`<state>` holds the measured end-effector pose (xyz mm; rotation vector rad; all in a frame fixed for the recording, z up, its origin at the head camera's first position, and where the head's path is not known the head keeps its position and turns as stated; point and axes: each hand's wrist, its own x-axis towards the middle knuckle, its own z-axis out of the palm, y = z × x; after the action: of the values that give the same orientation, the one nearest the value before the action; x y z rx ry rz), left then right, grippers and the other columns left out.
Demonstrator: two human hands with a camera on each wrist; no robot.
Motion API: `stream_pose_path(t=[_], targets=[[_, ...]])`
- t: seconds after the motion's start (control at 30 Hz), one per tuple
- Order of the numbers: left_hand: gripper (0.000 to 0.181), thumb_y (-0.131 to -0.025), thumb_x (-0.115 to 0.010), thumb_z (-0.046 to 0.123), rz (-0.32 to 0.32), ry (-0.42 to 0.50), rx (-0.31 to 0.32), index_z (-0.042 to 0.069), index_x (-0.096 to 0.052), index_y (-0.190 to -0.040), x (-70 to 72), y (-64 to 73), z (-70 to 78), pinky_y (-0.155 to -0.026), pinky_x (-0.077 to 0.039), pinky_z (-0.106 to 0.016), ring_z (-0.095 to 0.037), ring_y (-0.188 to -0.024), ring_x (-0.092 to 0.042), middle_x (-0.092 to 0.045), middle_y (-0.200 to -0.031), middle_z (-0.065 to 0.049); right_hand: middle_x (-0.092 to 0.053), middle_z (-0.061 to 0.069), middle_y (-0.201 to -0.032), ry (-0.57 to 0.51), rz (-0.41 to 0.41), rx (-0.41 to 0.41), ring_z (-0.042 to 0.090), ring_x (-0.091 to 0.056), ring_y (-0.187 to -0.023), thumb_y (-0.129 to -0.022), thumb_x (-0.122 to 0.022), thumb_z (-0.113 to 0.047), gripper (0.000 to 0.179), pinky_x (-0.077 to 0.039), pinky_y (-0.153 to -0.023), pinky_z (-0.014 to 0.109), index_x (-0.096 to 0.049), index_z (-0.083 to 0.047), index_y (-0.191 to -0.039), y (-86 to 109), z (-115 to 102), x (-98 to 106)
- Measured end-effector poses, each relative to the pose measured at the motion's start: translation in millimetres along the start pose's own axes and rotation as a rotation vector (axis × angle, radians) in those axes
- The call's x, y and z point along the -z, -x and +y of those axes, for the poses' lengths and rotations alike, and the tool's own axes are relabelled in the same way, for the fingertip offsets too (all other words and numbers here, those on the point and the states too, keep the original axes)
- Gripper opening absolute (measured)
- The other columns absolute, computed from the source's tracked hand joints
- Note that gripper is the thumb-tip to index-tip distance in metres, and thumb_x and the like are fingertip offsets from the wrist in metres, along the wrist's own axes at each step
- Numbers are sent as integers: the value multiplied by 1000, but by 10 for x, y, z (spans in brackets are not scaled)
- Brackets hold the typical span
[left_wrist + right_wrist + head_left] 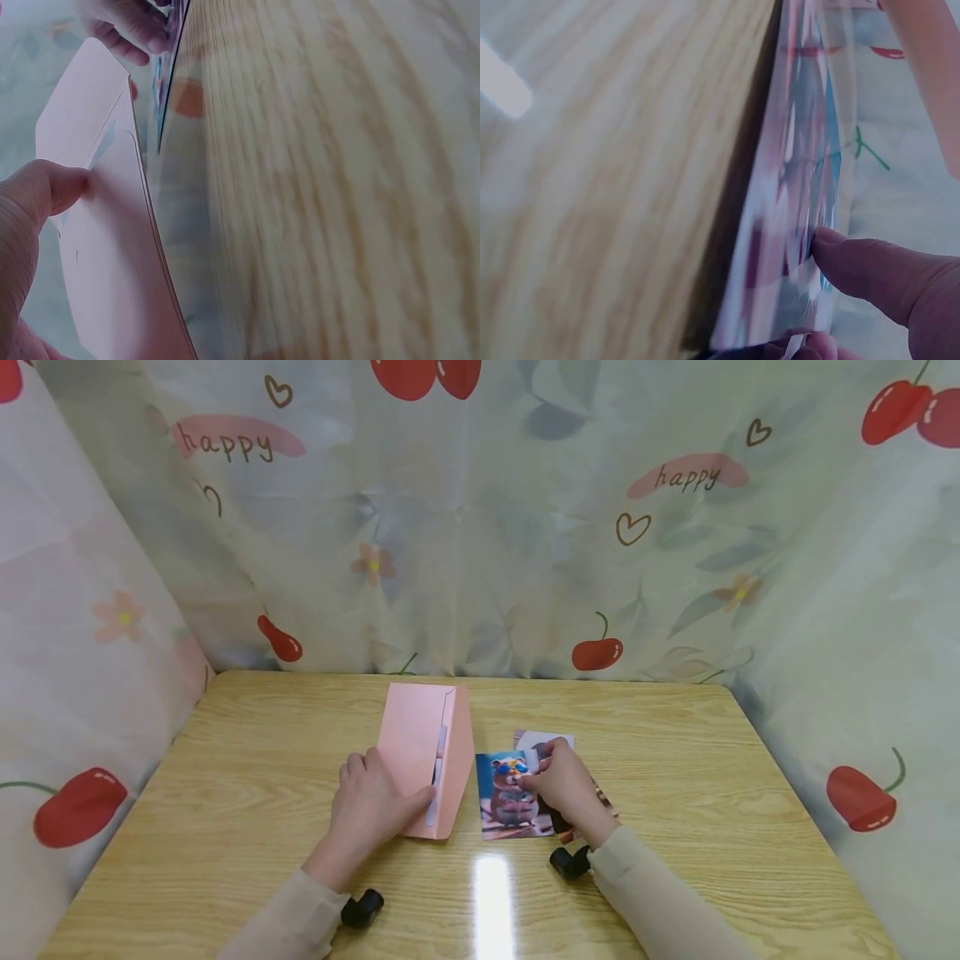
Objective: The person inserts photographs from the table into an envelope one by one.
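Note:
My left hand [371, 802] holds a pink envelope [416, 714] whose long flap stands out to the right. Its thumb [64, 187] presses beside the slot, where the edges of cards show inside. To the right, my right hand [566, 781] pinches a glossy picture card [498, 797] showing a furry animal in blue sunglasses. In the right wrist view the thumb [862, 270] lies on the card's face, with fingertips below its near edge. Other picture cards [555, 739] lie under and behind it, partly hidden by the hand.
Both hands work over a wooden table [262, 760]. A patterned curtain [480, 568] with cherries and "happy" lettering surrounds its back and sides. Black wrist-worn devices [363, 910] sit by both sleeves. A bright light reflection falls on the tabletop between the forearms.

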<state>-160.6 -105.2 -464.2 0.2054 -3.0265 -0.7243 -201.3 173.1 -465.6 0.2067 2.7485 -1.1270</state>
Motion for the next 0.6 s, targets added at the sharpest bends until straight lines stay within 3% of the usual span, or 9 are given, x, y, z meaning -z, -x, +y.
stream_pose_path(t=[0.37, 0.6], targets=[[103, -65, -70, 71, -9, 4, 16, -8, -41, -124, 18, 7, 14, -72, -43, -45, -32, -94, -41, -43, -108, -21, -56, 8, -89, 80, 9, 33, 22, -53, -74, -77, -82, -25, 51, -45, -65, 34, -55, -4, -116, -14, -12, -19], [104, -65, -70, 71, -8, 2, 14, -8, -41, -125, 29, 19, 12, -73, -43, -45, -33, -95, -41, -43, -109, -22, -59, 6, -94, 10, 15, 83, 19, -55, -75, -81, -78, -22, 45, -47, -65, 35, -54, -8, -115, 3, 17, -16]])
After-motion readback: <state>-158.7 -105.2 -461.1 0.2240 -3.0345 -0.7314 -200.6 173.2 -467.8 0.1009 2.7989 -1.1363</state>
